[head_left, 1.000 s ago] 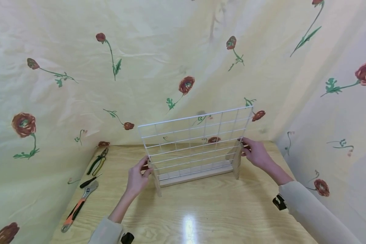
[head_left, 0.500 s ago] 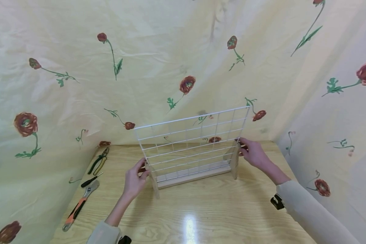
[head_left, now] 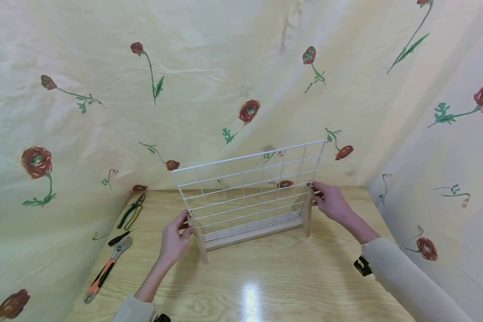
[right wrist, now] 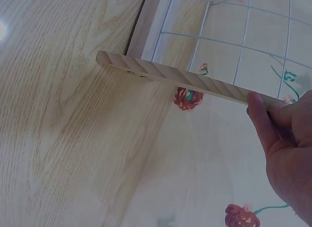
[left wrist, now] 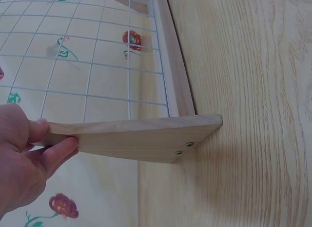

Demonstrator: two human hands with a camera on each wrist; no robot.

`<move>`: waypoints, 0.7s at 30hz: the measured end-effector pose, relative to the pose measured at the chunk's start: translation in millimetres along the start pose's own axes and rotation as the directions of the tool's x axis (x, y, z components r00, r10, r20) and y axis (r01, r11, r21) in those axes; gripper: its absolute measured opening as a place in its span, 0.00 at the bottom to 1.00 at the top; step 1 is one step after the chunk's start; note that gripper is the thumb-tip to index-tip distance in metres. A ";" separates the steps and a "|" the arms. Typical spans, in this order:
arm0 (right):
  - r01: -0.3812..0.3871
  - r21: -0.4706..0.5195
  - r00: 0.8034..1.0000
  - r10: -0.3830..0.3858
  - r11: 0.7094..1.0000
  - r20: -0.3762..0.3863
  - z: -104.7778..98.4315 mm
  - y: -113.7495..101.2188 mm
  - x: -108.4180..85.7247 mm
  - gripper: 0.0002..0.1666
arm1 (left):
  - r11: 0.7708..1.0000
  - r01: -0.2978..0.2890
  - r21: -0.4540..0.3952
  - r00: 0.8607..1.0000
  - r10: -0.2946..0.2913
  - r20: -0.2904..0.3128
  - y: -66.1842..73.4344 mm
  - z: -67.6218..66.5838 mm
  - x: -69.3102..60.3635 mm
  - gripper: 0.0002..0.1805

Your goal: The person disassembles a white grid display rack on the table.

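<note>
A white wire grid stands in a wooden frame on the table, leaning back a little, its left end nearer than its right. A wooden base board runs along its bottom between two wooden side panels. My left hand pinches the upper end of the left side panel between thumb and fingers. At the other end, my right hand grips the top of the right side panel. Two screw heads show low on the left panel's outer face in the left wrist view.
Pliers, a small screwdriver and an adjustable wrench lie along the left edge of the wood-grain table. Flowered cloth hangs close behind and at both sides.
The rack has slid slightly to the left across the table, its left end coming a little nearer. Both hands have moved with it and keep their hold. The tools stay put.
</note>
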State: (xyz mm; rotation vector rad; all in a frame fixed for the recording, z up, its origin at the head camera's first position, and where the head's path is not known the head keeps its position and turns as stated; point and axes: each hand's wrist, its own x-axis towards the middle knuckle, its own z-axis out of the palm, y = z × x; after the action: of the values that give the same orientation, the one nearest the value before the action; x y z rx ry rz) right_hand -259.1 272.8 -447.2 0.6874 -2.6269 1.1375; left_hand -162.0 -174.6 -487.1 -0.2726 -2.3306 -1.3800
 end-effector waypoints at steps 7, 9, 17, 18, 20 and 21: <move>-0.009 0.019 1.000 0.008 1.000 0.006 3.6 -2.7 1.8 0.22 | 1.000 0.026 0.007 1.000 -0.026 -0.009 1.3 -3.8 -3.9 0.27; -0.008 0.021 1.000 0.008 1.000 0.010 4.5 -4.1 2.6 0.21 | 0.999 0.032 0.009 0.999 -0.032 -0.014 1.1 -5.2 -5.0 0.28; -0.003 0.002 1.000 0.002 1.000 0.030 8.5 -7.8 7.4 0.21 | 1.000 0.017 0.013 0.999 -0.017 -0.028 -1.5 -10.8 -9.0 0.27; -0.002 -0.002 0.999 0.002 1.000 0.033 9.1 -8.2 8.0 0.21 | 1.000 0.012 0.017 0.999 -0.012 -0.031 -1.9 -11.6 -9.7 0.28; -0.003 -0.006 0.999 0.004 1.000 0.037 10.3 -9.4 8.9 0.21 | 1.000 0.002 0.021 0.999 -0.001 -0.037 -2.6 -12.7 -11.1 0.28; -0.003 -0.008 0.999 0.004 1.000 0.042 11.0 -10.0 9.6 0.21 | 1.000 0.004 0.022 0.999 -0.003 -0.040 -2.5 -13.4 -11.7 0.28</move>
State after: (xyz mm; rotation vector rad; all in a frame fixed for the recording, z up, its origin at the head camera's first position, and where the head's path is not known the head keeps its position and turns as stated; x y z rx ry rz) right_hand -262.5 255.6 -445.0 0.7129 -2.6664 1.1254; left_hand -149.1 -187.0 -488.7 -0.2325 -2.3138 -1.3477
